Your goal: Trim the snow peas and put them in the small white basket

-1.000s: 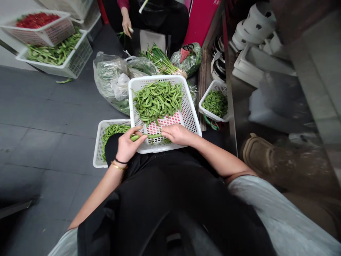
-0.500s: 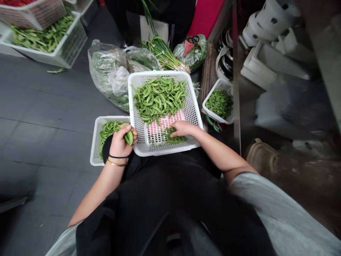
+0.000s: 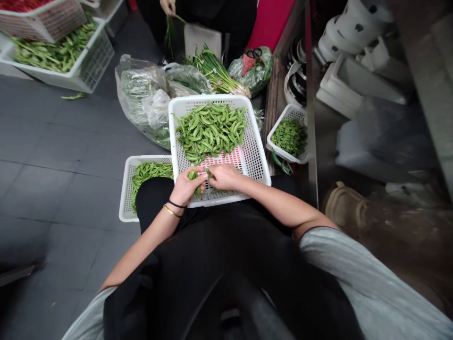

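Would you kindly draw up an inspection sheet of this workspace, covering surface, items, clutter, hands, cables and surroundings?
Surface: white basket on the person's lap; grey tiled floor.
Job's things: green pods heaped in its far part; lower basket at left, also holding pods.
Clutter: plastic bag of greens and spring onions beyond the basket; green scrap on the floor.
Left hand: grip closed on a few pods.
Right hand: fingers curled beside the left; its hold is unclear.
Cables: nothing seen.
Surroundings: co-worker's hand with green stalks.
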Demonstrator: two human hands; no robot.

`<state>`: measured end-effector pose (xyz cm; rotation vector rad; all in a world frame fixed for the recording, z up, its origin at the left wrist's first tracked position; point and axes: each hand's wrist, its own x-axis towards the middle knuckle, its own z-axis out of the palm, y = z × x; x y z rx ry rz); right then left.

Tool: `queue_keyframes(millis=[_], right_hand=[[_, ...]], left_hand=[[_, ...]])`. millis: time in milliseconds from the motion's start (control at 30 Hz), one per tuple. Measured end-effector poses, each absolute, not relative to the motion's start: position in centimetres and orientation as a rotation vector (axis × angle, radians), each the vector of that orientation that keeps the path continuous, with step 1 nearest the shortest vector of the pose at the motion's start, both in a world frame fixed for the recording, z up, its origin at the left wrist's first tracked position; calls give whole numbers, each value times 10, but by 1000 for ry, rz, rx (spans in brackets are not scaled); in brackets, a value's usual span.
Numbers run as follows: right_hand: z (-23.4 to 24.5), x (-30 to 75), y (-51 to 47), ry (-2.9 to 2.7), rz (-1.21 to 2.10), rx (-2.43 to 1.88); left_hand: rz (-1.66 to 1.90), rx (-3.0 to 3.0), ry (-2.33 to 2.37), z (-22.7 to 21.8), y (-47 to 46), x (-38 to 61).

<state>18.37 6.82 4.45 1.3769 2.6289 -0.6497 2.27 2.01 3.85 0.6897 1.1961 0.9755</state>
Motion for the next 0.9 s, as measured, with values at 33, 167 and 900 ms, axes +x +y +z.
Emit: queue_keyframes(millis=[33,167,900], right_hand=[[53,185,59,2667,-655,1360],[68,196,37,2805,-773,1408],[93,244,43,3195,-941,1489]], left_hand=[[997,721,1195,37,20,27],[1125,639,1170,41,19,28],[748,687,826,55,-2,22]])
